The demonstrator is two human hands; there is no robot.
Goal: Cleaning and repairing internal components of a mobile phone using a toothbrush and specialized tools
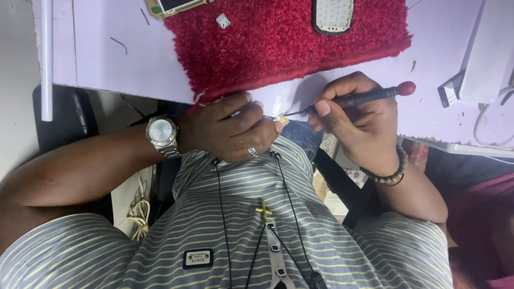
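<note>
Screwdriver [356, 98], black with a red knob, sits pinched in the right hand [358, 126], its tip at a small gold part [282, 120]. Left hand [233, 131] is curled around that part, close to the lilac surface [107, 59].

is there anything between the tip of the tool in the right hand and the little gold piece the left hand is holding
Nothing visible. The right hand holds the screwdriver, whose tip reaches the small gold part pinched in the left hand, with no object between them.

My left hand [230, 128] is curled tight, fingers bent in, pinching something small. My right hand [358, 126] is close beside it, fingers squeezed shut in a pinch. Both my arms bend in near my chest.
</note>
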